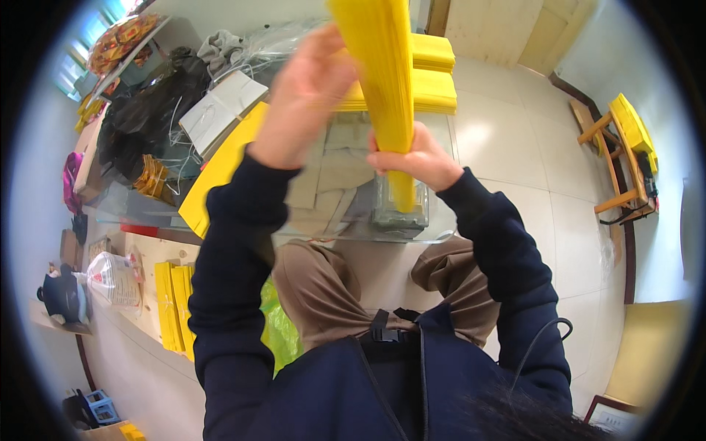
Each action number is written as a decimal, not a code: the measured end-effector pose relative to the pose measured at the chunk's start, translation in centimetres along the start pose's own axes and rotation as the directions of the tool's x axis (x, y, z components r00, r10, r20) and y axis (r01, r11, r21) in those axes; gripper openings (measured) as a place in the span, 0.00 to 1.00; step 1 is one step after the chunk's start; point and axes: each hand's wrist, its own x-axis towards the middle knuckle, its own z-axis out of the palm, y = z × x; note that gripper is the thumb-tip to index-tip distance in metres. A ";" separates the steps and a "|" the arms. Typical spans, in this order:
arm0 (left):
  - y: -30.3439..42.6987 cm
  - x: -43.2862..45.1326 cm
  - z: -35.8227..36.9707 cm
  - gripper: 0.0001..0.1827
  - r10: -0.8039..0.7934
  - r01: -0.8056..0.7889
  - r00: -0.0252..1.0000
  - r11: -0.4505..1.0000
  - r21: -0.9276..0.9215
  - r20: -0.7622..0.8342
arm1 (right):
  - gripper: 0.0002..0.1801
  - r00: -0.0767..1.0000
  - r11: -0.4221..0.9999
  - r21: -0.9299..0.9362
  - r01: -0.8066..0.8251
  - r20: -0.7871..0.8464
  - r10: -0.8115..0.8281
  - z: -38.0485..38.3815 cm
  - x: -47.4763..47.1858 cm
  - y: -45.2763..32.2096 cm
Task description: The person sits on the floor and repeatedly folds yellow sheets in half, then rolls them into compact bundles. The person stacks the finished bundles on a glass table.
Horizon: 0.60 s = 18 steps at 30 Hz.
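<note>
My right hand (422, 157) grips the lower part of a thick sheaf of yellow paper sheets (386, 82), held up on edge above a glass-topped table (441, 182). The sheaf's top runs out of view. Against its left side is my left hand (317, 91), blurred; whether its fingers hold the sheaf or only touch it cannot be told. Behind the sheaf, stacks of folded yellow paper (433, 91) lie at the table's far right. A clear plastic box (416, 212) sits below the sheaf's lower end. Left of it, a yellow sheet (220, 176) lies partly under my left forearm.
A white bundle tied with string (223, 113), black plastic bags (160, 110) and a brown-gold bundle (151, 179) crowd the table's left side. Tied yellow bundles (168, 306) rest on a wooden board at lower left. A wooden stool (620, 160) stands by the right wall.
</note>
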 end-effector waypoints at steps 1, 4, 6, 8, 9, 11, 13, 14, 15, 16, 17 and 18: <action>0.6 0.5 1.0 0.30 0.039 -0.045 0.994 0.997 0.056 0.107 | 0.11 0.998 0.998 0.036 0.056 0.025 -0.057 0.6 1.0 -0.8; 1.9 1.5 2.3 0.29 0.001 -0.047 0.970 0.982 0.185 0.245 | 0.12 0.985 0.983 0.104 0.150 0.069 -0.158 0.8 2.4 -2.5; 1.8 1.4 2.4 0.30 0.098 -0.118 0.972 0.990 0.082 0.215 | 0.14 0.978 0.978 0.087 0.188 0.076 -0.194 0.7 2.4 -2.6; 0.7 0.8 2.5 0.32 -0.020 0.000 0.988 0.991 0.132 0.153 | 0.18 0.992 0.989 0.088 0.122 -0.017 -0.121 0.9 1.7 -1.4; -0.1 0.5 2.5 0.34 -0.070 0.049 0.990 0.985 0.166 0.122 | 0.20 0.992 0.990 0.083 0.115 -0.069 -0.109 1.3 1.5 -0.5; -1.6 -0.5 2.7 0.37 -0.217 0.208 0.975 0.967 0.146 0.050 | 0.27 0.974 0.995 0.093 0.032 -0.227 -0.010 1.9 1.3 1.2; -2.4 -0.7 2.5 0.38 -0.212 0.207 0.973 0.976 0.066 0.090 | 0.24 0.973 0.996 0.073 0.045 -0.230 -0.027 1.7 1.3 2.0; -2.6 -0.5 2.4 0.37 -0.190 0.187 0.975 0.982 0.036 0.113 | 0.23 0.977 0.988 0.095 0.120 -0.186 -0.101 1.3 1.5 2.1; -2.6 -0.4 2.2 0.37 -0.172 0.173 0.975 0.985 0.007 0.140 | 0.22 0.979 0.988 0.087 0.124 -0.175 -0.108 1.0 1.6 2.0; -2.6 -0.3 2.2 0.36 -0.094 0.097 0.985 0.995 -0.013 0.147 | 0.21 0.979 0.981 0.091 0.169 -0.134 -0.156 0.6 1.7 1.8; -2.5 -0.3 2.1 0.35 -0.120 0.118 0.984 0.993 0.022 0.133 | 0.20 0.982 0.988 0.089 0.126 -0.149 -0.112 0.5 1.7 1.5; -2.4 -0.3 2.1 0.34 -0.084 0.081 0.986 0.996 0.026 0.141 | 0.20 0.985 0.988 0.099 0.121 -0.134 -0.107 0.4 1.6 1.3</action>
